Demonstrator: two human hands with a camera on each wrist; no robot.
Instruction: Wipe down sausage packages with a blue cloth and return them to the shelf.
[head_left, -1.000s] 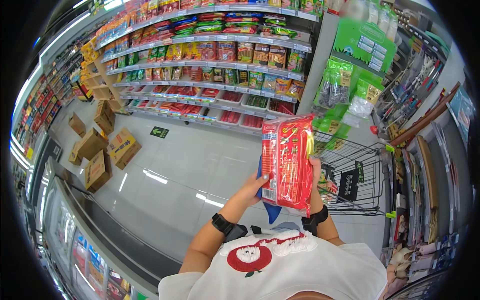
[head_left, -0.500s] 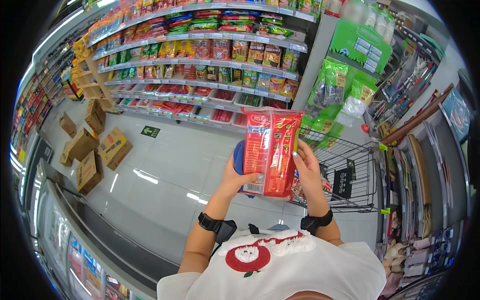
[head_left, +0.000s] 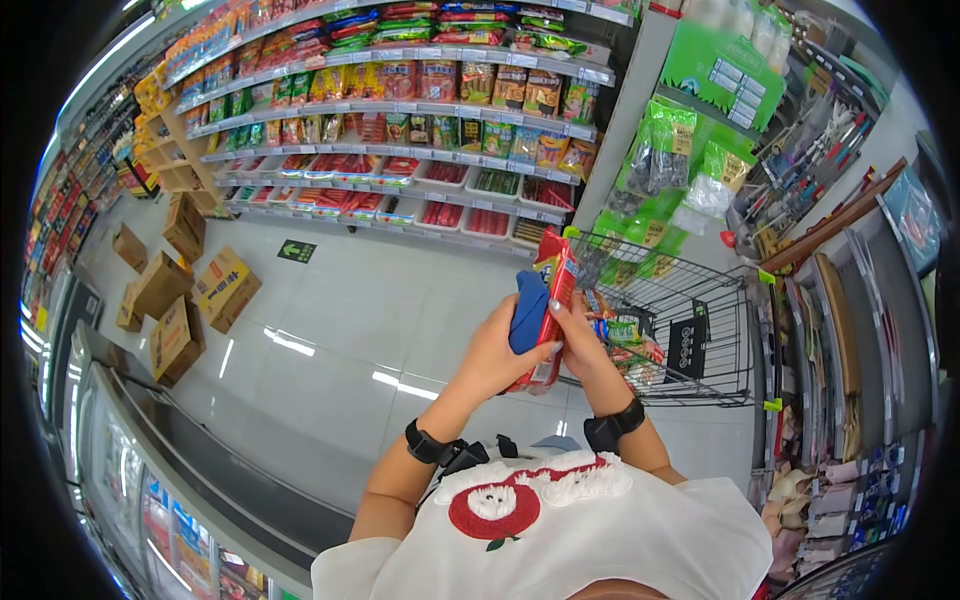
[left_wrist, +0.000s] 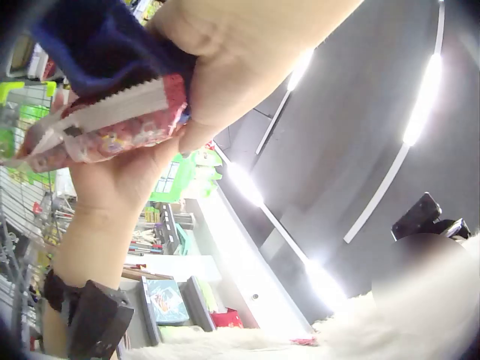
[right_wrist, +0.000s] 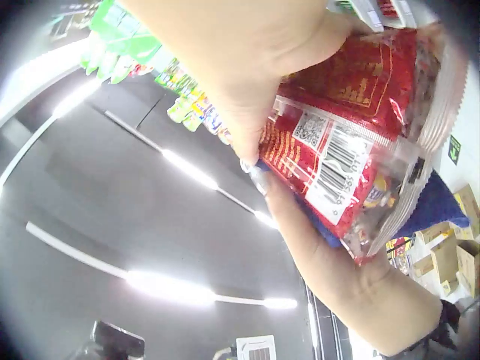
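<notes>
Both hands hold a red plastic snack packet in front of the chest, tilted so its narrow side shows in the head view. My left hand grips it from the left, thumb across the lower edge. A folded blue cloth lies between that hand and the packet. From the right, my right hand holds the packet's other side, thumb along the edge. The right wrist view shows the packet's back with a barcode and a clear crimped end. Small wrapped pieces show through the clear end.
A wire shopping cart with several packets in it stands just right of the hands. Ahead is a shelf of packaged snacks. Cardboard boxes lie on the floor at left, near a glass-fronted freezer. Hanging goods line the right.
The red packet has turned from its broad printed back to its narrow side and come a little lower. More of the blue cloth shows, and the hands have come closer together.
</notes>
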